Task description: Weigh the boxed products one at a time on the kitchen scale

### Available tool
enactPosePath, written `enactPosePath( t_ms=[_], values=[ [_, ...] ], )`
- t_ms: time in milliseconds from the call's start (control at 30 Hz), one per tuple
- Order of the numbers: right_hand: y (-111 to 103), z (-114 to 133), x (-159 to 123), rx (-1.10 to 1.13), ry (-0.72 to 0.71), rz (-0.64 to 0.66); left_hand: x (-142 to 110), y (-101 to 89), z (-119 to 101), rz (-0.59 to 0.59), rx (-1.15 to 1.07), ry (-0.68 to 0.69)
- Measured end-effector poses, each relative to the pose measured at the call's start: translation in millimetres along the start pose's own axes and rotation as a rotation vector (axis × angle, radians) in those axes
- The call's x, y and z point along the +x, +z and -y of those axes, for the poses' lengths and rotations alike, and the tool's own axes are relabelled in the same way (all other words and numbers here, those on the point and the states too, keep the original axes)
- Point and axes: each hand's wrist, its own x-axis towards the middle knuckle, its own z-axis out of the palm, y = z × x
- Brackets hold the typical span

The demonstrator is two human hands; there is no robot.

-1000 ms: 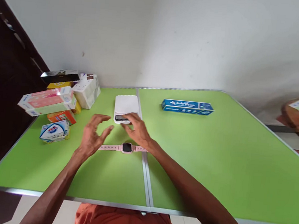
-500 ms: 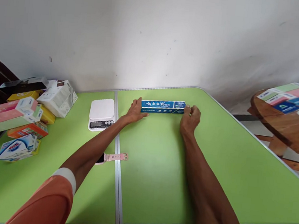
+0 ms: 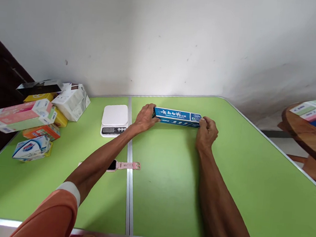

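Note:
A long blue toothpaste box (image 3: 176, 115) with white lettering is near the far side of the green table, held crosswise between my hands. My left hand (image 3: 146, 118) grips its left end, fingers behind and thumb in front. At the opposite end, my right hand (image 3: 207, 132) has its thumb and curled fingers closed on the corner. The box slants slightly down to the right; whether its underside touches the table I cannot tell. Left of my left hand stands a white kitchen scale (image 3: 115, 118) with a small display. Below my left forearm lies a pink-strapped smartwatch (image 3: 127, 165), partly hidden by the arm.
Several cartons are heaped at the table's left, including a pink box (image 3: 21, 113), a white box (image 3: 71, 101) and an orange box (image 3: 42, 132). A metal seam (image 3: 130, 190) divides the green table (image 3: 166, 201). A round wooden table (image 3: 299, 124) with boxes stands right.
My left hand has closed from a spread pose onto the box's left end. The box has tilted, its right end a little lower. The view has shifted slightly left.

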Motion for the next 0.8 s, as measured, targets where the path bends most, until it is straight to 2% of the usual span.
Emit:
enactPosePath(
  t_ms=[100,167,300,400,467,567,667,800],
  values=[
    [18,21,-22,0.130,0.008,0.074,-22,-44.1,-2,-0.082,0.041,0.067],
    [37,40,-42,0.211,0.000,0.144,-41,-79.4,7,-0.128,0.037,0.063],
    [80,78,-91,0.309,-0.056,0.321,-84,-143.9,46,-0.234,-0.027,-0.006],
    [106,95,-128,0.325,-0.087,0.431,-114,-172.5,83,-0.299,-0.079,-0.055],
    [119,99,-148,0.317,-0.093,0.466,-128,-179.7,105,-0.323,-0.122,-0.095],
    [130,97,-168,0.310,-0.098,0.487,-140,-177.9,132,-0.342,-0.200,-0.141],
    [133,90,-173,0.293,-0.124,0.498,-141,-169.2,152,-0.355,-0.275,-0.158],
    [133,84,-170,0.256,-0.148,0.510,-137,-156.4,167,-0.356,-0.351,-0.177]
  ],
)
